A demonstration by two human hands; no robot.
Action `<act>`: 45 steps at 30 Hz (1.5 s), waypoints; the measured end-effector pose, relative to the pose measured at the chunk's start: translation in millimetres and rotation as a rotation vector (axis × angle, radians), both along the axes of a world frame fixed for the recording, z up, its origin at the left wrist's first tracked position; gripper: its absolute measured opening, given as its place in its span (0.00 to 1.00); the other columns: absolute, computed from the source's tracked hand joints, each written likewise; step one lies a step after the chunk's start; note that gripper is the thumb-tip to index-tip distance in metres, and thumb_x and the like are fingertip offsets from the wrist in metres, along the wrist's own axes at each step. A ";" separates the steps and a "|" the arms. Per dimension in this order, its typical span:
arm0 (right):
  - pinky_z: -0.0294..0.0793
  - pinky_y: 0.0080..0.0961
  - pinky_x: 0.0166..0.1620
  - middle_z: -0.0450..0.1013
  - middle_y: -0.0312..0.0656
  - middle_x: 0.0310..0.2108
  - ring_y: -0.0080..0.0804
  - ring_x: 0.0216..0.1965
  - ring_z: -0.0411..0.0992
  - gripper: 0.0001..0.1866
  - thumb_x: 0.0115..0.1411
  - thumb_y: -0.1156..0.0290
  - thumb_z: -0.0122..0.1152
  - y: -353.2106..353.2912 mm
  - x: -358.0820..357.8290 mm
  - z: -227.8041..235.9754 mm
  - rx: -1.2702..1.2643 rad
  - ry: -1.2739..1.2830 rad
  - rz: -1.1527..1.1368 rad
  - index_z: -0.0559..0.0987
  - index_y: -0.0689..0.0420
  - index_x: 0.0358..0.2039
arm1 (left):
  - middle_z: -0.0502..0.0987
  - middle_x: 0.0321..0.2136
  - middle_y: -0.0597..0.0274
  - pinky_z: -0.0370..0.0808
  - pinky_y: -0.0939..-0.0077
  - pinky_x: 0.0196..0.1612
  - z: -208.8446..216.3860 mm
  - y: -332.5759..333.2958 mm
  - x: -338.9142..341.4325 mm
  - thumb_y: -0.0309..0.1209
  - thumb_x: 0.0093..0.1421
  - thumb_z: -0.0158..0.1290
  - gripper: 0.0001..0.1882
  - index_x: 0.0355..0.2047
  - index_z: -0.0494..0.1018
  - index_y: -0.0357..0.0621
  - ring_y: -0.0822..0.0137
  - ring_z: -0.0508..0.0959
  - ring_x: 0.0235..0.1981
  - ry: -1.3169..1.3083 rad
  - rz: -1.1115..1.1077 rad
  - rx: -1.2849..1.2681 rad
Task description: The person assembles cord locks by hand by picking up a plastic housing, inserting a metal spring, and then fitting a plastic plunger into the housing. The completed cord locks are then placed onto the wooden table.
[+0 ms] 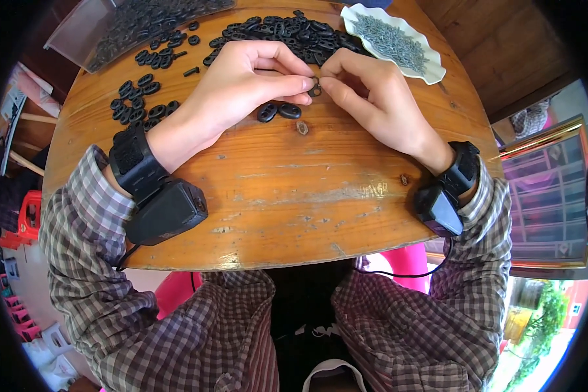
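Note:
My left hand (242, 81) and my right hand (375, 91) meet over the wooden table, fingertips almost touching. Between them is a small dark oval piece with a hole (315, 88), pinched at its left side by my left thumb and fingers. The right thumb and forefinger close on its other side. Much of the piece is covered by fingertips. Just below my left hand, two black oval plastic pieces (289, 111) lie side by side on the tabletop. A large heap of similar black pieces (287, 31) lies beyond my hands.
A white wavy-edged dish (434, 68) of small thin silvery metal parts stands at the far right. At the far left is a clear bin (68, 40) of black parts. Loose black rings (134, 103) lie left of my left arm. The curved table edge (242, 268) is near my lap.

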State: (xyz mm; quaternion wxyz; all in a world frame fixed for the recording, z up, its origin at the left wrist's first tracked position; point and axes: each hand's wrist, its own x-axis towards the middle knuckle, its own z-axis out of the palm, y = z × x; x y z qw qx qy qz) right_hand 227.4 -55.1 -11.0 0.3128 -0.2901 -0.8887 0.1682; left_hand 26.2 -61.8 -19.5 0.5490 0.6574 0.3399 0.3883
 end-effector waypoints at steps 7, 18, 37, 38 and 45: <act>0.58 0.16 0.24 0.61 0.34 0.17 0.16 0.20 0.57 0.06 0.58 0.73 0.51 1.4 1.6 -2.3 -0.036 0.004 -0.008 0.69 0.63 0.27 | 0.75 0.30 0.61 0.73 0.84 0.39 0.0 -1.6 1.7 0.25 0.55 0.52 0.06 0.33 0.71 0.35 0.73 0.76 0.33 -0.024 -0.021 0.006; 0.59 0.12 0.25 0.64 0.31 0.21 0.14 0.22 0.59 0.05 0.58 0.74 0.52 3.2 1.8 -2.5 -0.075 0.034 -0.027 0.69 0.62 0.30 | 0.75 0.31 0.60 0.74 0.84 0.40 2.7 -2.0 -0.7 0.25 0.56 0.52 0.07 0.34 0.71 0.35 0.72 0.76 0.33 -0.027 0.002 0.025; 0.71 0.13 0.29 0.72 0.38 0.27 0.17 0.26 0.70 0.05 0.51 0.81 0.59 2.0 6.7 -6.9 -0.176 0.115 -0.118 0.72 0.65 0.27 | 0.75 0.22 0.65 0.69 0.81 0.28 2.6 19.8 -25.7 0.27 0.49 0.57 0.07 0.31 0.77 0.42 0.75 0.72 0.23 0.578 0.202 0.523; 0.71 0.13 0.29 0.72 0.38 0.27 0.17 0.26 0.70 0.05 0.51 0.81 0.59 1.8 7.3 -7.2 -0.178 0.116 -0.122 0.72 0.65 0.27 | 0.75 0.21 0.65 0.68 0.81 0.27 4.0 18.6 -23.9 0.28 0.49 0.58 0.08 0.30 0.77 0.41 0.75 0.71 0.23 0.623 0.200 0.549; 0.71 0.13 0.29 0.71 0.38 0.27 0.20 0.26 0.70 0.07 0.51 0.80 0.58 7.2 8.6 -11.4 0.056 0.091 -0.009 0.74 0.66 0.32 | 0.75 0.22 0.65 0.69 0.84 0.28 11.9 12.3 -18.3 0.26 0.50 0.56 0.07 0.32 0.76 0.39 0.76 0.72 0.22 0.723 0.170 0.428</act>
